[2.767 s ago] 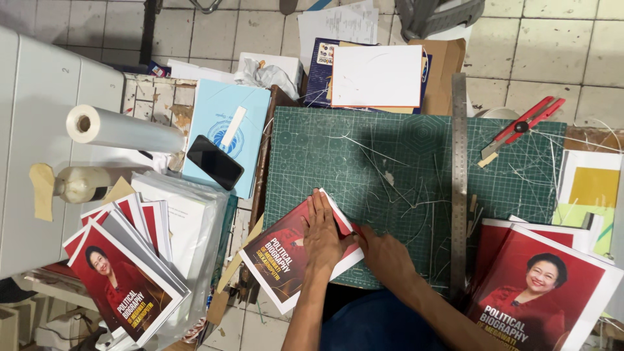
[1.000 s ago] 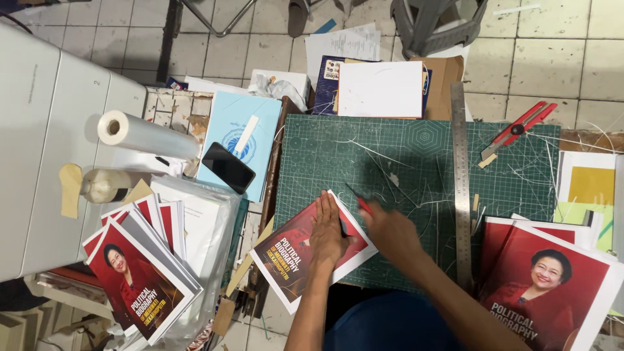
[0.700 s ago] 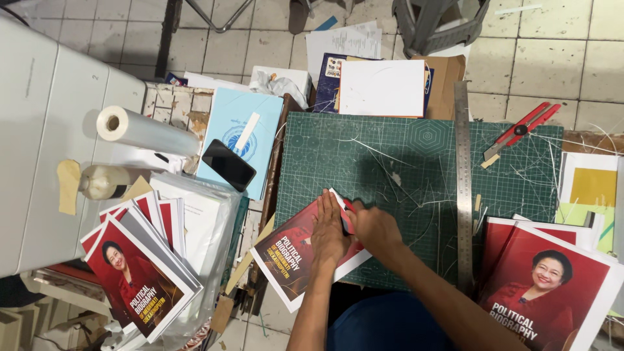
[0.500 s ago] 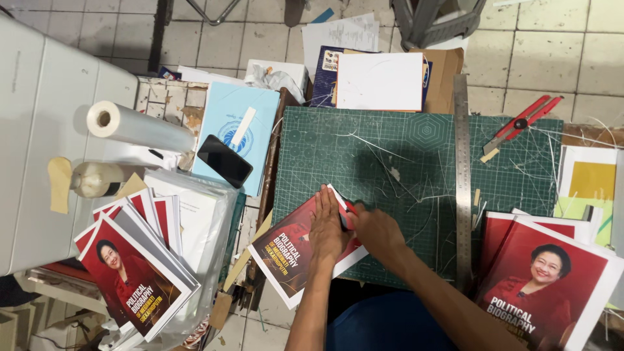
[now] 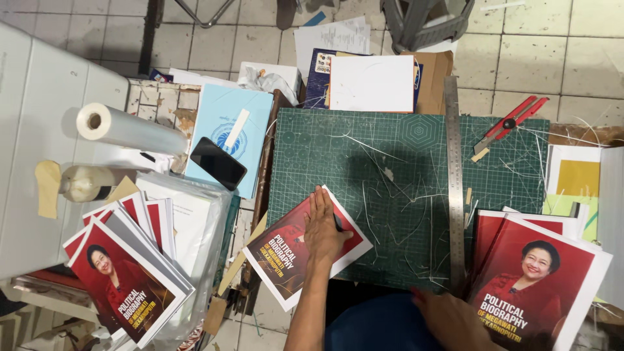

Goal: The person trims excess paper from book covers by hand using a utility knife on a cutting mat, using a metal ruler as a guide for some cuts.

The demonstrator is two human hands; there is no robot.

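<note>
On the near edge of the green cutting mat (image 5: pixel 364 162), your left hand (image 5: pixel 323 229) lies flat, fingers straight and together, palm pressing a red-and-white printed booklet cover (image 5: pixel 292 250) that sits tilted, half on the mat and half over its lower left corner. Your right hand (image 5: pixel 448 318) is down at the bottom of the view, just beside the lower left corner of a stack of red portrait booklets (image 5: pixel 539 279); you cannot tell whether its fingers are curled or spread, and it shows nothing held. Between the two hands, a long steel ruler (image 5: pixel 454 182) runs upright along the mat, with thin white paper offcuts (image 5: pixel 390 175) scattered over the grid to its left. A red-handled utility knife (image 5: pixel 510 123) rests at the mat's upper right corner, well apart from both hands. Above the mat lies a blank white sheet (image 5: pixel 372 83) on a brown cardboard piece (image 5: pixel 437 78). Left of the mat, a black phone (image 5: pixel 218 163) rests on a pale blue booklet (image 5: pixel 227 123), near a roll of clear plastic film (image 5: pixel 127 129). Lower left, a second pile of red portrait booklets (image 5: pixel 123 286) leans fanned against clear plastic wrapping (image 5: pixel 205 234).
</note>
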